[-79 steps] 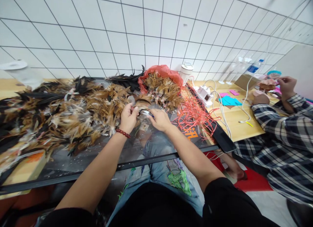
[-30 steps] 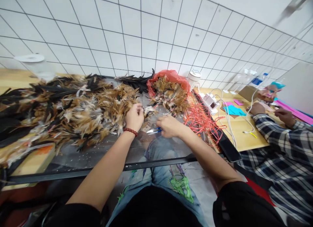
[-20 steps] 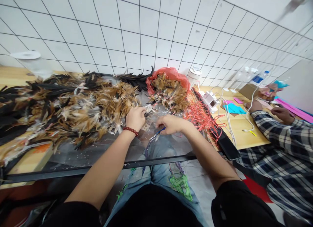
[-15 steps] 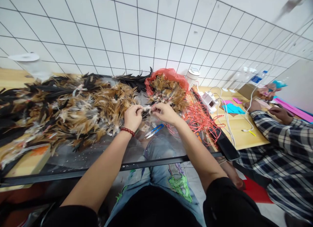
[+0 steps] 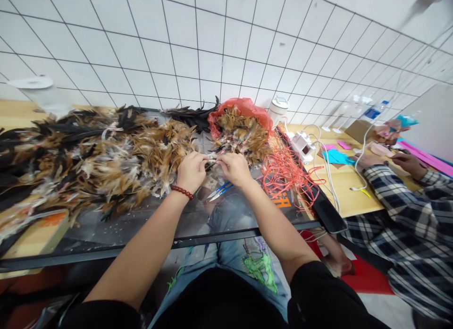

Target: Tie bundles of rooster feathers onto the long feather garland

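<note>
My left hand (image 5: 192,171), with a red bead bracelet (image 5: 182,192) at the wrist, is closed in a pinch over the table. My right hand (image 5: 235,168) pinches close beside it. Between the fingertips is a small whitish feather bundle (image 5: 212,156), mostly hidden by the fingers. Blue-handled thread snips (image 5: 220,191) lie just below the hands. To the left spreads a large heap of brown, white and black feathers (image 5: 116,164). Behind my right hand, more brown feathers (image 5: 242,130) spill from a red plastic bag (image 5: 247,105).
Tangled red string (image 5: 283,175) lies right of my hands, near a phone (image 5: 331,215) on the table edge. White cables run from a power adapter (image 5: 302,145). A co-worker's plaid sleeve (image 5: 392,187) and hands are at the right, near blue paper (image 5: 338,157). A lidded cup (image 5: 278,107) stands behind.
My right hand has shifted slightly left, closer to my left hand, and its forearm has swung left, exposing orange print on the mat. Both hands keep their pinch.
</note>
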